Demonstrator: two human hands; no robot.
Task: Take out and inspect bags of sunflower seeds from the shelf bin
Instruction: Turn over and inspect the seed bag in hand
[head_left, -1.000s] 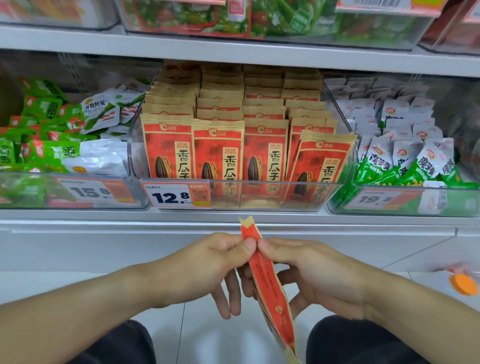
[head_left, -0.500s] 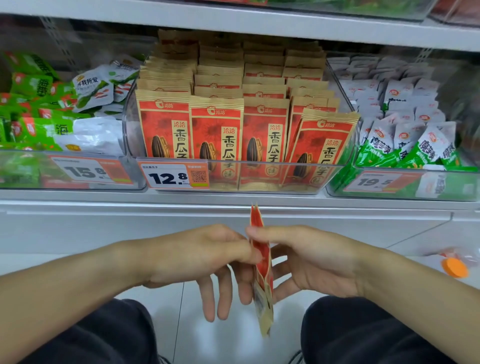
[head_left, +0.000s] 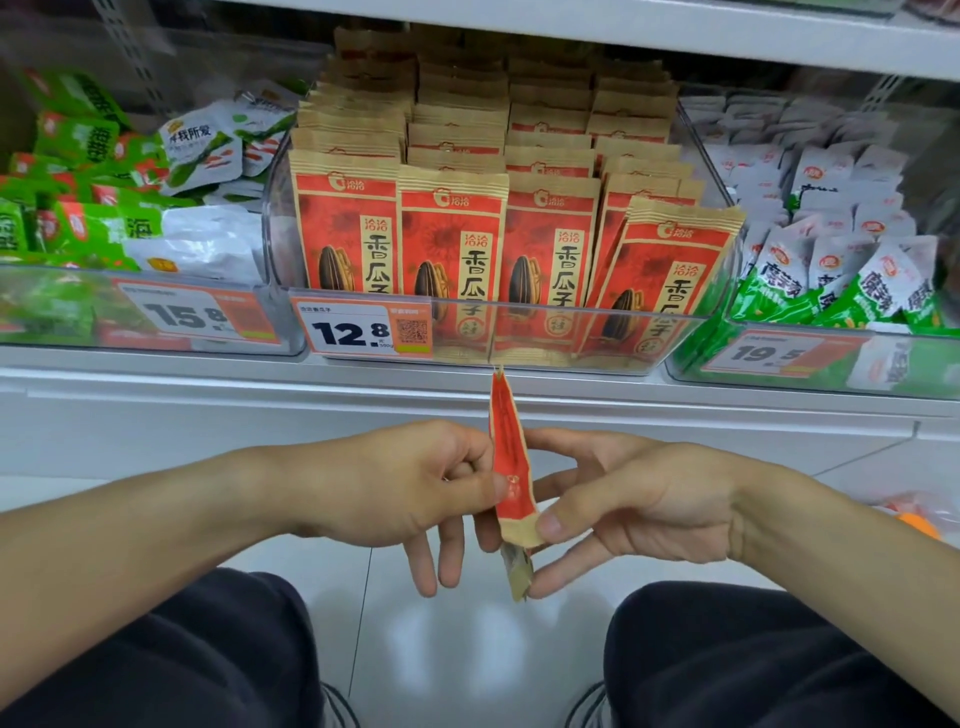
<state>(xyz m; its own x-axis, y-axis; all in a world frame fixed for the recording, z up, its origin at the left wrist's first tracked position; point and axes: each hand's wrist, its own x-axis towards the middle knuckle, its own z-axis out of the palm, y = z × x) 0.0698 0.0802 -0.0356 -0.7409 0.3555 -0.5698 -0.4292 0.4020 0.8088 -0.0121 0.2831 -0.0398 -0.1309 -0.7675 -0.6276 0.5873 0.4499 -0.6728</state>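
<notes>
Head view: one bag of sunflower seeds (head_left: 509, 467) is held edge-on in front of the shelf, below and nearer than the clear bin (head_left: 519, 332) it belongs to; the left hand (head_left: 395, 483) pinches it on its left face with thumb and forefinger, the other fingers hanging loose beneath; the right hand (head_left: 639, 504) grasps it from the right, the thumb pressed on the tan lower part of the pack and the fingers curled behind. Seen this way only a thin red sliver and the crimped seams show, so as a judgement the inspection is mid-turn; to do it well, rotate the pack until a broad face squares up to the eyes, keep the pinch on the seam margins rather than the belly so the seeds are not crushed, and let one hand hold firm while the other shifts. The bin itself, centre on the far shelf behind a 12.8 price tag (head_left: 363, 330), holds rows of like bags (head_left: 452, 239) standing upright, the front right one (head_left: 665, 275) tilted left; green snack packs (head_left: 78, 228) fill the left bin, white and green ones (head_left: 831, 275) the right.
</notes>
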